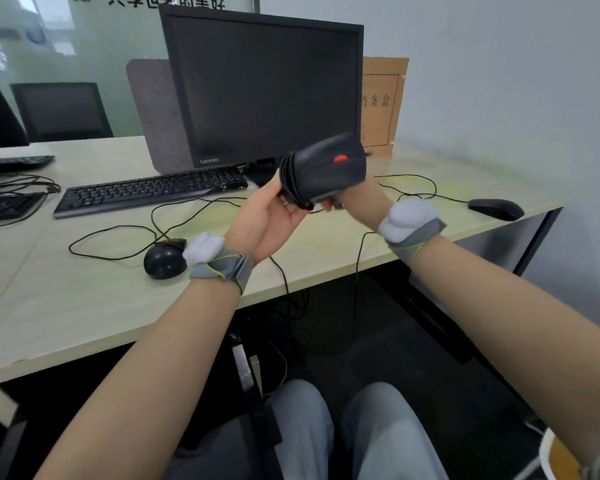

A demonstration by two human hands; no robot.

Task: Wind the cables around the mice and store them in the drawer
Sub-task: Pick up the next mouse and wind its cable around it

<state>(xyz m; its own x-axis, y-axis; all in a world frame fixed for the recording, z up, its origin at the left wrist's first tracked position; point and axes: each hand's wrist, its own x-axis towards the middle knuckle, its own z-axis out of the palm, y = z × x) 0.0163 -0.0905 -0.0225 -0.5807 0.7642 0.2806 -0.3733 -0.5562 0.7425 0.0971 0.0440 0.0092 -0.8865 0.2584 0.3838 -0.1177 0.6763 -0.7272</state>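
Note:
A black mouse with a red wheel is held up in front of the monitor, its cable wound in several turns around its rear end. My left hand grips it from below at the wound end. My right hand is under the mouse's front, mostly hidden by it, and seems to pinch the cable end. A second black mouse with a red wheel lies on the desk beside my left wrist, its cable loose in loops. A third black mouse rests at the desk's right edge. No drawer is in view.
A Lenovo monitor and black keyboard stand behind my hands. Loose cables trail over the light wooden desk and hang off its front edge. A brown file box leans on the wall. Another keyboard sits far left.

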